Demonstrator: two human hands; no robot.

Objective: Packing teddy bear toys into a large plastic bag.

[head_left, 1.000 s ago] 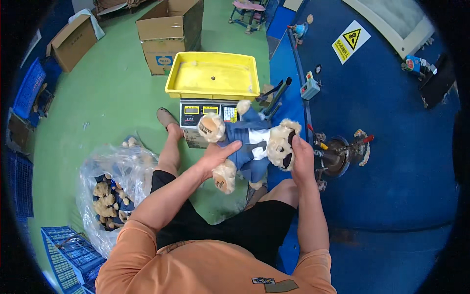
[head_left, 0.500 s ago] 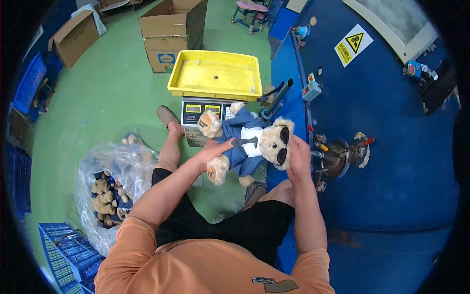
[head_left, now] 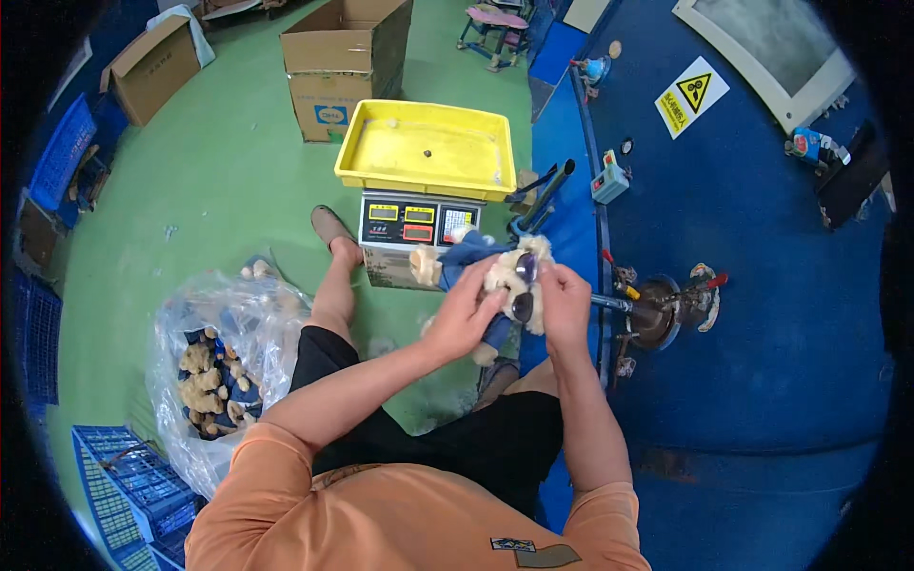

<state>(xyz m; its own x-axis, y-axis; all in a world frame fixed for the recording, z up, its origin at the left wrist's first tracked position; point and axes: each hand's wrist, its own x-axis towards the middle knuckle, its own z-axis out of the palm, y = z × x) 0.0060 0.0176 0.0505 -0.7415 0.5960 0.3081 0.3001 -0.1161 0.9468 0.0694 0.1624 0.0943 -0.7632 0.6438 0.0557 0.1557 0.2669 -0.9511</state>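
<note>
Green floor (head_left: 219,200) lay all around you as you sat, and the biggest stock of work waited at your left: a clear plastic bag (head_left: 214,362) with many more stuffed bears in it, untouched. Ahead, the yellow tray (head_left: 426,149) on the weighing scale (head_left: 414,228) held only a small dark speck, so none of the toys had reached it; by my reading you were early in the batch.

The one plush bear (head_left: 495,285) in blue clothes was off the floor, held between your knees and the scale. Your left hand (head_left: 466,319) was curled around its body, and your right hand (head_left: 564,300) was pinching at the dark sunglasses (head_left: 524,285) on its face.

A second earlier the bear lay spread wider, face out, with your hands further apart; now it was bunched and turned, and both hands had closed in on the head.
</note>
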